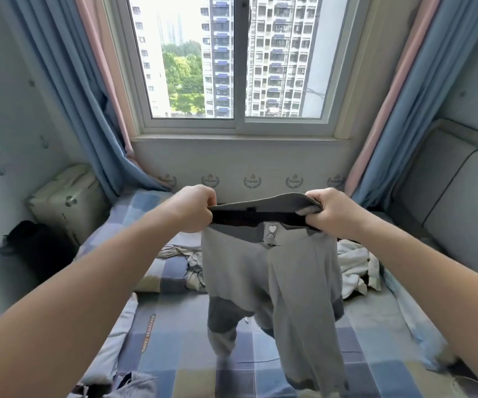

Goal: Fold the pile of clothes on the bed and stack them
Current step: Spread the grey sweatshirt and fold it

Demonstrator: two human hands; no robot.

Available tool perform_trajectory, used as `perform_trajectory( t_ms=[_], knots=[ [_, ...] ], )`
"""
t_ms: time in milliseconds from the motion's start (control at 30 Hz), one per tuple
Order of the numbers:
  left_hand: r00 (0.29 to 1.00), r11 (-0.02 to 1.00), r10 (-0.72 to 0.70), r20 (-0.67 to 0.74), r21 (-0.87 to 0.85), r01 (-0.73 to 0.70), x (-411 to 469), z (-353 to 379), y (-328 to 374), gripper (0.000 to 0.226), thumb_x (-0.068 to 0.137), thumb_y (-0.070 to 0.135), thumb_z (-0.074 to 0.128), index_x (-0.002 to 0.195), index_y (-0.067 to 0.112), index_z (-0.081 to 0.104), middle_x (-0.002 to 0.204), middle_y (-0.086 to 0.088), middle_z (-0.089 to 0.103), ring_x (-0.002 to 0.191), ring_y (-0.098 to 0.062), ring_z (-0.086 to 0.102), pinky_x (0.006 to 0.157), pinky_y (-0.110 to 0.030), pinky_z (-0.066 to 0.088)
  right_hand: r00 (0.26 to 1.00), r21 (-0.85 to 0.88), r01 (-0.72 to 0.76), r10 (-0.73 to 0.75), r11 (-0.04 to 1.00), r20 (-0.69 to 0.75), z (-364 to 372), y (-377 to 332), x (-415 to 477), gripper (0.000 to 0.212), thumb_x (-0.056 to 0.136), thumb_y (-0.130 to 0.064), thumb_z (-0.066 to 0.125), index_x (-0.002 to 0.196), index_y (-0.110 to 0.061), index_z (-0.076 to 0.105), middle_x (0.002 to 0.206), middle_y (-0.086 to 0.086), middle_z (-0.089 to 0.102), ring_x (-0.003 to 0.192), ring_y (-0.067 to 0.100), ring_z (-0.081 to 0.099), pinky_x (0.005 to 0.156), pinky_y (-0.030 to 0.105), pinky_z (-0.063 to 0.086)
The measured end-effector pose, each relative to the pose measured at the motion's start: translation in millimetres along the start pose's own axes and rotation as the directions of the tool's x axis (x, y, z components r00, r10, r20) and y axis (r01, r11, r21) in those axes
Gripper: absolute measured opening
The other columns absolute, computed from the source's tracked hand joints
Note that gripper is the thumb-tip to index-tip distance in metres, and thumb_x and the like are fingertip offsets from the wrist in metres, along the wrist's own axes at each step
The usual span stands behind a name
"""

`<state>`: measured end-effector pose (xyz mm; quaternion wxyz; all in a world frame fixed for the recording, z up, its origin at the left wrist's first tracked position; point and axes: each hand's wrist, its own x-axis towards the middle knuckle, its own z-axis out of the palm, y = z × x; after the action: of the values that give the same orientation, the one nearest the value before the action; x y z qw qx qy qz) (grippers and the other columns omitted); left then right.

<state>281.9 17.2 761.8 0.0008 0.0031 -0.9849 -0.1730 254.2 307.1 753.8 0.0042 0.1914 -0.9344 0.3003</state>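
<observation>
A bed (pixel 375 326) with a blue, grey and cream checked sheet fills the floor of a narrow room and runs up to the wall under a wide window (pixel 237 67), which is framed by a blue-and-pink left curtain (pixel 68 96) and a matching right curtain (pixel 421 110). A pale suitcase (pixel 68 202) stands against the left wall beside the bed, with a black bag (pixel 33 245) in front of it. A grey padded panel (pixel 456 202) lines the bed's right side. Both hands are raised over the middle of the bed. The left hand (pixel 194 209) and the right hand (pixel 332 212) are each clenched on the top edge of a grey garment (pixel 275 277), stretching that edge between them. The garment has a darker ribbed band and small heart-shaped buttons, and it hangs free with its lower parts dangling above the sheet. Behind it, white clothes (pixel 355 268) lie crumpled near the right edge and pale crumpled clothes (pixel 186 254) lie toward the left. A long pillow (pixel 117 340) lies along the left edge. Bare checked sheet shows below the garment, toward the camera.
</observation>
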Motion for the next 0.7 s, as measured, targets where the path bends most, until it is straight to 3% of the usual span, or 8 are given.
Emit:
perform_trajectory(
  t_ms=[100, 233, 333, 400, 467, 567, 633, 700],
  knots=[
    [0.995, 0.994, 0.019, -0.102, -0.104, -0.030, 3, 14, 4, 0.029, 0.077, -0.002, 0.044, 0.087, 0.021, 0.059, 0.092, -0.004, 0.060, 0.078, -0.023, 0.057, 0.061, -0.029, 0.046, 0.995, -0.164, -0.083, 0.074, 0.983, -0.062, -3, 18, -6, 0.014, 0.081, -0.005, 0.057, 0.082, -0.015, 0.066, 0.072, 0.003, 0.066, 0.077, 0.027, 0.061, 0.066, 0.033, 0.047],
    [0.958, 0.977, 0.023, -0.286, -0.197, -0.082, 7, 32, 8, 0.026, 0.076, -0.003, 0.044, 0.089, 0.017, 0.055, 0.093, -0.005, 0.060, 0.089, -0.027, 0.053, 0.076, -0.034, 0.046, 1.000, 0.246, -0.019, 0.024, 0.969, -0.014, 4, 25, -19, 0.022, 0.087, -0.002, 0.070, 0.086, -0.024, 0.067, 0.074, 0.001, 0.068, 0.074, 0.017, 0.063, 0.073, 0.034, 0.053],
    [0.951, 0.838, -0.108, -0.290, -0.542, -0.070, 5, 40, 21, 0.024, 0.086, -0.003, 0.044, 0.091, 0.014, 0.060, 0.080, -0.002, 0.061, 0.071, -0.020, 0.053, 0.056, -0.017, 0.043, 0.999, 0.396, -0.004, 0.017, 0.918, -0.029, 6, 25, -29, 0.010, 0.087, -0.011, 0.077, 0.086, -0.012, 0.067, 0.076, 0.019, 0.064, 0.070, 0.020, 0.061, 0.069, 0.040, 0.056],
    [0.955, 0.796, -0.083, -0.284, -0.596, -0.107, 0, 45, 27, 0.019, 0.093, -0.001, 0.047, 0.097, 0.010, 0.062, 0.078, -0.001, 0.059, 0.062, -0.012, 0.049, 0.046, -0.009, 0.035, 0.995, 0.373, 0.014, 0.025, 0.928, -0.101, 1, 26, -31, 0.018, 0.088, -0.015, 0.076, 0.079, -0.012, 0.061, 0.065, 0.010, 0.056, 0.063, 0.020, 0.052, 0.063, 0.037, 0.045],
    [0.953, 0.896, 0.047, -0.298, -0.409, -0.172, -9, 44, 28, 0.016, 0.090, 0.002, 0.055, 0.095, 0.016, 0.060, 0.081, 0.001, 0.060, 0.065, -0.012, 0.052, 0.050, -0.012, 0.036, 0.987, 0.384, -0.011, 0.072, 0.923, -0.145, -7, 27, -36, 0.025, 0.090, -0.012, 0.072, 0.072, -0.018, 0.055, 0.060, 0.003, 0.053, 0.059, 0.021, 0.046, 0.058, 0.036, 0.042],
    [0.984, 0.988, 0.153, -0.094, 0.037, -0.151, -19, 50, 26, 0.023, 0.080, 0.003, 0.060, 0.089, 0.024, 0.056, 0.097, 0.000, 0.057, 0.088, -0.023, 0.054, 0.070, -0.028, 0.042, 0.954, 0.277, -0.059, 0.136, 0.959, -0.267, -16, 29, -46, 0.020, 0.084, -0.010, 0.059, 0.068, -0.019, 0.052, 0.060, 0.006, 0.054, 0.060, 0.026, 0.055, 0.056, 0.045, 0.059],
    [0.997, 0.989, 0.079, -0.008, 0.127, -0.078, -24, 51, 28, 0.020, 0.080, 0.006, 0.060, 0.091, 0.023, 0.059, 0.100, -0.001, 0.059, 0.094, -0.025, 0.056, 0.080, -0.037, 0.051, 0.939, 0.120, -0.063, 0.100, 0.991, -0.329, -21, 30, -53, 0.014, 0.078, -0.012, 0.055, 0.067, -0.016, 0.048, 0.059, 0.005, 0.052, 0.063, 0.028, 0.055, 0.060, 0.043, 0.056],
    [0.999, 0.997, 0.008, 0.035, 0.072, -0.011, -37, 49, 41, 0.021, 0.080, 0.004, 0.056, 0.090, 0.021, 0.062, 0.093, -0.002, 0.062, 0.088, -0.025, 0.059, 0.076, -0.036, 0.054, 0.940, -0.036, -0.071, 0.054, 0.997, -0.337, -30, 36, -66, 0.015, 0.075, -0.009, 0.055, 0.068, -0.016, 0.045, 0.061, 0.001, 0.051, 0.066, 0.027, 0.050, 0.059, 0.037, 0.043]
  ],
)
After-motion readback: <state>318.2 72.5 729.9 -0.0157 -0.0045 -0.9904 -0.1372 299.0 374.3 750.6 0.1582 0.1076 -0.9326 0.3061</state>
